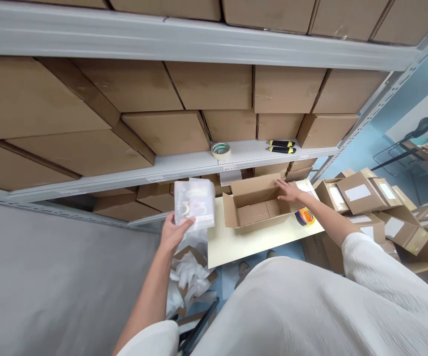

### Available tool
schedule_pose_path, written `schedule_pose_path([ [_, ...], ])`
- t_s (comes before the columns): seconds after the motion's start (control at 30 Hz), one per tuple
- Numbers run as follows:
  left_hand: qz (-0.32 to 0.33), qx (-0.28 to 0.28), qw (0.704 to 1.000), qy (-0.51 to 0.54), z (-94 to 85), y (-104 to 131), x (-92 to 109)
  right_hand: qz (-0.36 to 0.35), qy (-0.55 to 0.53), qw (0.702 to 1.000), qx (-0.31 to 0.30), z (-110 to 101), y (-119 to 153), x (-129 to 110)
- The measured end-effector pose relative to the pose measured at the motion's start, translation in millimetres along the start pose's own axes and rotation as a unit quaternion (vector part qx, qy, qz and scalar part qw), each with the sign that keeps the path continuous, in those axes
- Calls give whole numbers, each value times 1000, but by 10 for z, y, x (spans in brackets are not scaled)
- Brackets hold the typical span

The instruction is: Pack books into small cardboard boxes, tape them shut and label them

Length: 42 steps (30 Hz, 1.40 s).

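My left hand [177, 231] grips a clear plastic packet [194, 203] by its lower edge, thumb on top; pale contents with yellow, digit-like marks show through. The packet is held up to the left of an open cardboard box [261, 226], which stands on a cream tabletop [224, 249]. My right hand [288, 192] rests on the box's right end, fingers spread over its rim. Some cardboard shows flat inside the box. Right beside the box, close to my right wrist, lies a roll of tape [305, 216] with orange and blue colouring.
A metal shelf [184, 168] full of closed cartons [212, 86] runs across the front. On it lie a masking tape roll [221, 150] and two yellow-black cutters [281, 147]. Open labelled boxes [355, 190] are piled at right. Crumpled plastic [191, 274] fills a floor carton.
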<state>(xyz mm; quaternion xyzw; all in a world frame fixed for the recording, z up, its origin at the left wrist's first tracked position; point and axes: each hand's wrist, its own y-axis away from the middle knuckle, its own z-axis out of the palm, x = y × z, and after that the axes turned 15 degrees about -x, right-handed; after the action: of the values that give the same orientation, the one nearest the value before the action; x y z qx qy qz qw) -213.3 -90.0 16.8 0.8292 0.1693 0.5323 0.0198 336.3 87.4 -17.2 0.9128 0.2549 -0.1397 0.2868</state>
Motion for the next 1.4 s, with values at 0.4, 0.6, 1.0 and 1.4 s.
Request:
schedule_pose_path([
  [0.4,199,-206,953,-99,721,-182,1297,-52,-36,997,50,-12,-9,92],
  [0.6,190,-365,871,-268,1438,-478,1324,-60,-71,994,62,-19,-15,147],
  [1.0,204,-233,894,-323,1524,-717,1145,-75,-68,991,92,-43,175,22],
  [1.4,44,-86,995,11,1180,-430,386,55,-210,945,243,-68,478,441],
])
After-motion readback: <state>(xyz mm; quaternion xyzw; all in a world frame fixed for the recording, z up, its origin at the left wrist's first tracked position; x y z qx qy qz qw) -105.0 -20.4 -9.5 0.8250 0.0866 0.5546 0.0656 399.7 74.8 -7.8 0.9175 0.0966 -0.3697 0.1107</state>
